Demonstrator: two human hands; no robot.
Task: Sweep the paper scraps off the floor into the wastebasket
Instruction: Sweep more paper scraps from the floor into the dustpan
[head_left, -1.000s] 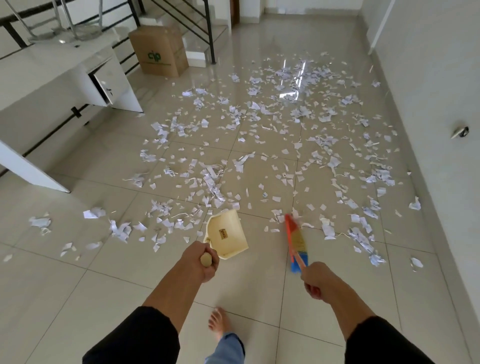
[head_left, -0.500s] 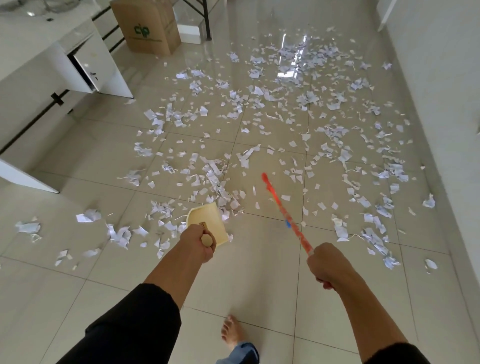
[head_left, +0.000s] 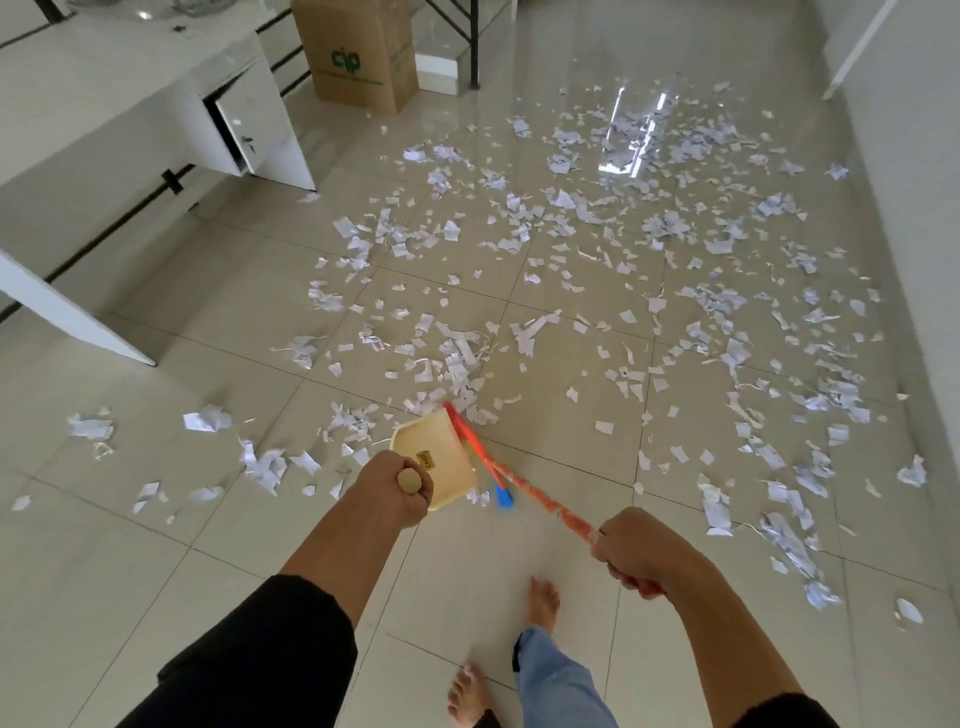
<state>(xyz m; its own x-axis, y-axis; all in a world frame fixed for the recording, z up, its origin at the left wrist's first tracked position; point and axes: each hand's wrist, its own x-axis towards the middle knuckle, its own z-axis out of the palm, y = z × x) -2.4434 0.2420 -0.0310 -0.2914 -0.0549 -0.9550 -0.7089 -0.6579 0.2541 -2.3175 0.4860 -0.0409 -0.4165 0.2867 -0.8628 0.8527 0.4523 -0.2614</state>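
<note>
Nearest to us, our two bare feet (head_left: 543, 600) stand on the glossy beige floor tiles (head_left: 156, 545), one leg in light blue jeans, both arms in black sleeves. Our left hand (head_left: 392, 491) has its grip curled tight round the rounded end of the cream handle of the pale yellow plastic dustpan (head_left: 436, 457), whose tray is tilted with a small brown label showing on it; the tray's far edge lies at the near fringe of the litter. Our right hand (head_left: 636, 548) has its grip wrapped fully round the orange handle of the small hand broom (head_left: 511, 480), fingers closed over it, and the handle runs up and to the left so that its far end lies across the right edge of the dustpan, touching it; a blue part of the broom shows just beside the tray's near right corner. Whether the bristles meet the floor we cannot tell, as that part is blurred. Beyond the tray the white torn paper scraps (head_left: 571, 270) lie scattered thickly over the tiles, with a few crumpled bits off to the left. Further left stands a white worktop (head_left: 93, 104) with a half-open cabinet door. At the far end sits a brown cardboard box with green lettering (head_left: 358, 57), beside black stair railings (head_left: 470, 41).
</note>
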